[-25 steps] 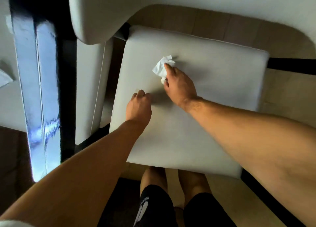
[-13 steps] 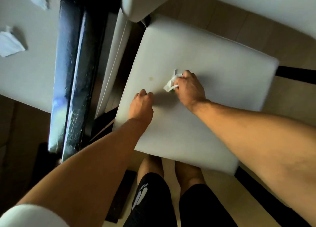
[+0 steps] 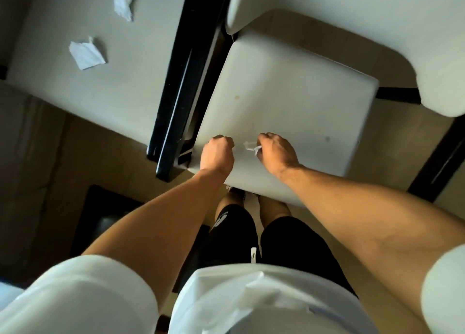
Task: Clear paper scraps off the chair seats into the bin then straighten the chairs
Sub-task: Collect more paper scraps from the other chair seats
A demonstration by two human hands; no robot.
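Observation:
A white padded chair seat point(image 3: 289, 102) lies right below me. My right hand point(image 3: 276, 155) is curled round a crumpled white paper scrap point(image 3: 250, 147) above the seat's near edge; only a bit of the scrap sticks out. My left hand point(image 3: 217, 155) is a fist beside it, over the seat's near left corner; what it holds, if anything, is hidden. A second white seat point(image 3: 75, 89) at the left carries two paper scraps, one torn sheet point(image 3: 86, 55) and one crumpled piece point(image 3: 123, 3).
A black frame bar point(image 3: 176, 94) runs between the two seats. A white table or chair-back edge point(image 3: 352, 11) overhangs the top right. A dark object point(image 3: 100, 220) sits on the beige floor at lower left. My legs stand against the seat's front.
My right hand closed on the scrap and drew it from mid-seat toward the near edge. My head has risen and turned left, bringing the left seat with its scraps into view.

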